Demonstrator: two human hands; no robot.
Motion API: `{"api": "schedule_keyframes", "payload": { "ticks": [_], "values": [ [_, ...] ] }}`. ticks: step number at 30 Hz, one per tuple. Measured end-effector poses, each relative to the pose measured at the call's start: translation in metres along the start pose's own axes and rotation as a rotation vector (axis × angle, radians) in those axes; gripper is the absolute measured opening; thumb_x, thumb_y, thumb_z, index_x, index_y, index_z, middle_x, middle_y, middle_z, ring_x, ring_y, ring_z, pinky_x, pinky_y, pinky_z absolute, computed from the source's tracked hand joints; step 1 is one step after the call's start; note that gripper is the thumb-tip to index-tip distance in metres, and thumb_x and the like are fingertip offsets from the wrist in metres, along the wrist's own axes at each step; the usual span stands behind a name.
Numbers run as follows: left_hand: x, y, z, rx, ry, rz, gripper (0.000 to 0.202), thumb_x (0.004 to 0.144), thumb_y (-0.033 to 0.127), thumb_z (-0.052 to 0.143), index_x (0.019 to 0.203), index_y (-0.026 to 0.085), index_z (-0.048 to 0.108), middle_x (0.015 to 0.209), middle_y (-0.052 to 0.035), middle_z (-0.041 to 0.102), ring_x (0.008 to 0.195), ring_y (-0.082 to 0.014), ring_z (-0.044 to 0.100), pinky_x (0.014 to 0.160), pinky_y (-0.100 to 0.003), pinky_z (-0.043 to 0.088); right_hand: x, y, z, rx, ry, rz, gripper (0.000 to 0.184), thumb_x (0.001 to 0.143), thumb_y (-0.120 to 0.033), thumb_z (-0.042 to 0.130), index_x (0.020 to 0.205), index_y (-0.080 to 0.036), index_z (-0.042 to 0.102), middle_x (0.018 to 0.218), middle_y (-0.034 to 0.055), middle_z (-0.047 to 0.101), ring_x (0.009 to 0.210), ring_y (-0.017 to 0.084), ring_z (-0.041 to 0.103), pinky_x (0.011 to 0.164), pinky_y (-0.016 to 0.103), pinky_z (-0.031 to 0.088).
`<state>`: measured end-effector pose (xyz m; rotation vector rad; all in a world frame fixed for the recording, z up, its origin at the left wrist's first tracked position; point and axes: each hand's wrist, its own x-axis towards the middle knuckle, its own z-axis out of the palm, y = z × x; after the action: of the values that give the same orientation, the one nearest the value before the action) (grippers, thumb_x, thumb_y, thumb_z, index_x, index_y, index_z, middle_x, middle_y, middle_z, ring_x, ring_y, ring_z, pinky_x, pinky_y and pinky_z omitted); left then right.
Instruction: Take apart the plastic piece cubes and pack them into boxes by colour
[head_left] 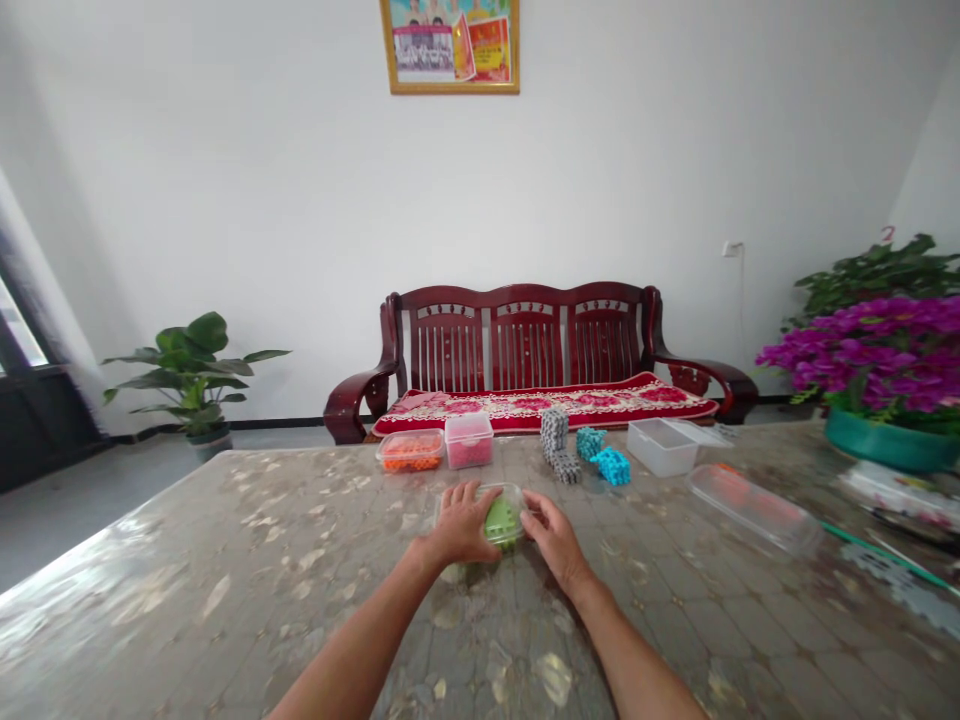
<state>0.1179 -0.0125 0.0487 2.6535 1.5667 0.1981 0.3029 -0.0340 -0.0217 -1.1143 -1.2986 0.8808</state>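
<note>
A clear plastic box [501, 515] with green pieces inside sits on the table in front of me. My left hand [463, 525] lies across its left part, with the fingers over the far side and the thumb along the top, gripping it. At the right end, my right hand [553, 535] has its fingers and thumb closed on the rim. Part of the box is hidden under my left hand. Beyond it stand a grey linked-piece block [556, 440] and blue pieces [611, 465].
At the back are a clear box of orange pieces [411, 450] and a lidded box of pink pieces [469, 440]. To the right are a white translucent box [661, 447], a long clear container [754, 510] and a flower pot [892, 440]. A wooden bench [525, 340] stands behind.
</note>
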Motion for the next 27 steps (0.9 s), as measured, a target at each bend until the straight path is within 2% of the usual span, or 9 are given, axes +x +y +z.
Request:
{"api": "schedule_keyframes", "payload": {
  "ticks": [5, 9, 13, 15, 18, 21, 23, 24, 27],
  "values": [
    [0.002, 0.015, 0.005, -0.011, 0.020, 0.065, 0.100, 0.055, 0.044, 0.079, 0.146, 0.026, 0.041, 0.149, -0.0160, 0.043, 0.139, -0.0382, 0.038, 0.115, -0.051, 0.026, -0.001, 0.001, -0.001, -0.174, 0.111, -0.060, 0.055, 0.075, -0.036, 0.057, 0.129, -0.021, 0.059, 0.134, 0.0102, 0.062, 0.123, 0.027, 0.057, 0.107, 0.044, 0.043],
    [0.002, 0.026, 0.007, -0.062, 0.052, 0.133, 0.105, 0.056, 0.052, 0.082, 0.148, 0.027, 0.038, 0.154, -0.0155, 0.039, 0.144, -0.0368, 0.033, 0.117, -0.051, 0.024, -0.003, -0.001, -0.004, -0.271, 0.173, -0.036, 0.054, 0.074, -0.026, 0.049, 0.127, -0.020, 0.060, 0.130, 0.0086, 0.064, 0.122, 0.025, 0.058, 0.109, 0.041, 0.041],
    [-0.006, 0.031, 0.012, -0.065, 0.250, 0.160, 0.100, 0.058, 0.058, 0.083, 0.144, 0.026, 0.045, 0.155, -0.0149, 0.039, 0.146, -0.0389, 0.028, 0.120, -0.057, 0.016, -0.008, 0.000, -0.011, -0.392, 0.240, 0.010, 0.054, 0.074, -0.026, 0.048, 0.127, -0.021, 0.060, 0.127, 0.0097, 0.065, 0.115, 0.025, 0.060, 0.104, 0.041, 0.045],
    [-0.012, 0.030, 0.018, -0.106, 0.370, 0.100, 0.093, 0.061, 0.054, 0.084, 0.142, 0.027, 0.047, 0.154, -0.0141, 0.039, 0.146, -0.0387, 0.026, 0.120, -0.058, 0.013, -0.007, 0.003, -0.016, -0.383, 0.286, 0.011, 0.052, 0.075, -0.029, 0.048, 0.125, -0.020, 0.061, 0.127, 0.0107, 0.064, 0.116, 0.026, 0.058, 0.105, 0.042, 0.043],
    [-0.018, 0.024, 0.030, -0.338, 0.483, -0.119, 0.078, 0.072, 0.041, 0.077, 0.142, 0.023, 0.045, 0.157, -0.0152, 0.033, 0.145, -0.0365, 0.029, 0.119, -0.057, 0.020, -0.003, 0.008, -0.026, -0.298, 0.330, -0.025, 0.046, 0.081, -0.039, 0.047, 0.118, -0.020, 0.066, 0.127, 0.0112, 0.064, 0.120, 0.027, 0.055, 0.108, 0.044, 0.040],
    [-0.019, 0.011, 0.043, -0.822, 0.418, -0.267, 0.061, 0.081, 0.028, 0.065, 0.138, 0.019, 0.047, 0.149, -0.0145, 0.043, 0.139, -0.0295, 0.040, 0.114, -0.049, 0.035, 0.000, 0.008, -0.032, -0.234, 0.307, -0.041, 0.051, 0.087, -0.051, 0.042, 0.119, -0.020, 0.067, 0.127, 0.0106, 0.065, 0.121, 0.027, 0.056, 0.106, 0.042, 0.042],
    [-0.017, 0.003, 0.048, -0.920, 0.366, -0.319, 0.057, 0.087, 0.025, 0.055, 0.142, 0.017, 0.042, 0.138, -0.0156, 0.055, 0.118, -0.0242, 0.061, 0.101, -0.042, 0.049, 0.001, 0.007, -0.033, -0.206, 0.246, -0.047, 0.054, 0.087, -0.056, 0.043, 0.121, -0.019, 0.066, 0.127, 0.0108, 0.066, 0.121, 0.026, 0.057, 0.105, 0.041, 0.043],
    [-0.016, -0.001, 0.050, -0.957, 0.348, -0.347, 0.057, 0.089, 0.024, 0.052, 0.144, 0.014, 0.038, 0.133, -0.0162, 0.059, 0.107, -0.0214, 0.066, 0.094, -0.039, 0.053, 0.000, 0.006, -0.033, -0.200, 0.210, -0.050, 0.056, 0.087, -0.057, 0.044, 0.120, -0.019, 0.066, 0.127, 0.0112, 0.066, 0.121, 0.026, 0.057, 0.105, 0.041, 0.043],
    [-0.013, -0.007, 0.052, -1.051, 0.316, -0.414, 0.057, 0.093, 0.025, 0.049, 0.146, 0.010, 0.033, 0.118, -0.0143, 0.067, 0.088, -0.0166, 0.071, 0.078, -0.029, 0.057, -0.001, 0.003, -0.035, -0.209, 0.146, -0.053, 0.059, 0.086, -0.061, 0.044, 0.117, -0.017, 0.067, 0.125, 0.0136, 0.065, 0.121, 0.027, 0.057, 0.108, 0.043, 0.041]
  ]
}}
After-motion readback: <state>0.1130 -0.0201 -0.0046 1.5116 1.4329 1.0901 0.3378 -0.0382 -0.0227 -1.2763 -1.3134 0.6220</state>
